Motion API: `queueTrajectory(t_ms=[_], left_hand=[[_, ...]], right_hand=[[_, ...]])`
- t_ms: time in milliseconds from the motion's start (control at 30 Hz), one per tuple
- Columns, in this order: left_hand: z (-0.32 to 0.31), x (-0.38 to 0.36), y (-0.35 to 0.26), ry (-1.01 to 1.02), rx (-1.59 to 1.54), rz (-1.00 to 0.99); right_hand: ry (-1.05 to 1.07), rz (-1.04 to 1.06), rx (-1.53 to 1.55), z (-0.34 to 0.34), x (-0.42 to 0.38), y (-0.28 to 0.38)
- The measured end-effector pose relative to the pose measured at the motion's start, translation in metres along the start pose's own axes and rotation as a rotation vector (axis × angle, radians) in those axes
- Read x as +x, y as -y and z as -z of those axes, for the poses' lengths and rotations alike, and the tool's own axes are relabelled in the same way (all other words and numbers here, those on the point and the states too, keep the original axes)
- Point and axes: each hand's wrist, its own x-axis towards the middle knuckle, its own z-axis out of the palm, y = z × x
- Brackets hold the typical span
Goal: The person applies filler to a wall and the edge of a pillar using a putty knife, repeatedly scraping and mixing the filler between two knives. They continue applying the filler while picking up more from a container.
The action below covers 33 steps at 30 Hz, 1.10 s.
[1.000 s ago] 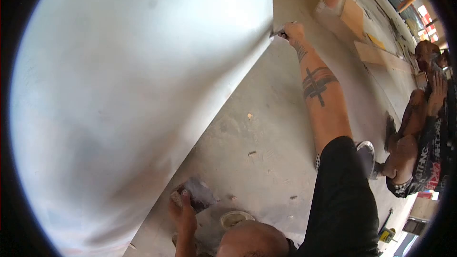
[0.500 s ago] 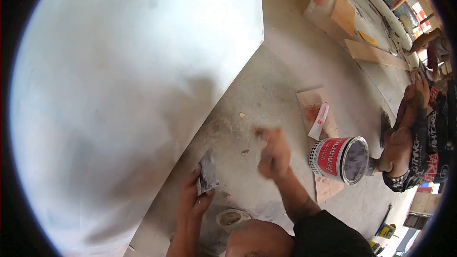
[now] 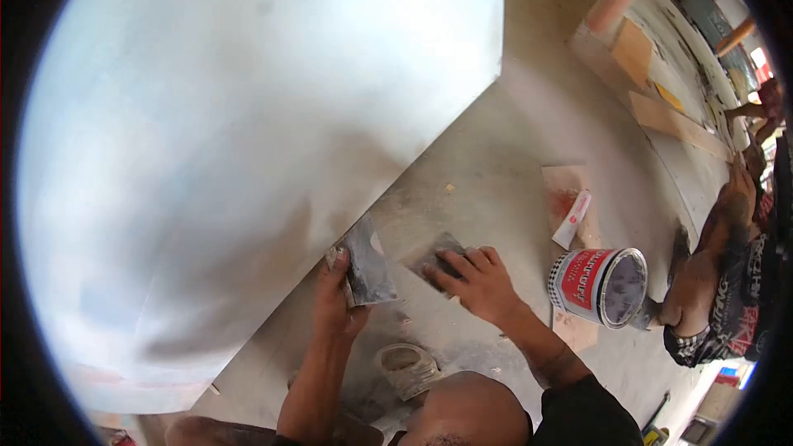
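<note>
My left hand (image 3: pixel 337 301) is wrapped round the lower left side of a grey, smeared flat plate (image 3: pixel 369 263), thumb on its face, beside the edge of the large pale panel (image 3: pixel 206 132). To its right, my right hand (image 3: pixel 481 281) grips a dark flat spreader (image 3: pixel 439 261), its fingers across the tool. The two tools are apart. An open tin (image 3: pixel 588 287) with a red and white label lies to the right of my right hand, grey material showing in its mouth.
A white and red tube (image 3: pixel 572 219) lies on a stained board (image 3: pixel 564 182) behind the tin. At the right, another person (image 3: pixel 719 264) sits near wooden planks (image 3: pixel 673 124). A round dish-like object (image 3: pixel 406 367) is on the floor.
My right hand has moved down and left, nearer the plate, and its spreader now shows clearly. My left hand has raised the plate towards the panel edge. The view has shifted slightly.
</note>
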Motion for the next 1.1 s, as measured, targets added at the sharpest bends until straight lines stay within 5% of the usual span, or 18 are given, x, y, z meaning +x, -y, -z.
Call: queueTrajectory(t_ms=[33,133,233,367,500,700,900,1000,1100], left_hand=[[0.000,0.000,-0.004,0.002,0.049,-0.038],[-0.002,0.003,-0.007,-0.033,0.158,-0.135],[-0.002,0.009,0.003,-0.100,0.223,-0.211],[-0.005,0.006,0.009,-0.111,0.399,-0.340],[-0.020,-0.009,0.010,-0.098,0.713,-0.447],[-0.011,-0.020,0.033,-0.026,0.757,-0.506],[-0.008,-0.019,0.042,0.101,0.894,-0.374],[0.002,-0.018,0.050,0.116,0.890,-0.329],[0.006,-0.019,0.052,-0.085,0.736,-0.227]], right_hand=[[0.078,-0.023,-0.001,-0.002,-0.001,-0.004],[-0.287,-0.583,0.538,0.003,-0.009,0.012],[-0.577,-0.790,1.226,0.021,0.002,0.030],[-0.497,-0.859,1.515,0.031,0.010,0.046],[-0.438,-0.932,1.414,0.019,0.017,0.046],[-0.501,-0.882,1.468,0.010,0.022,0.037],[-0.627,-0.929,1.470,0.002,0.026,0.021],[-0.533,-0.981,0.925,-0.005,0.022,-0.042],[-0.700,-0.854,0.693,-0.004,0.058,-0.120]])
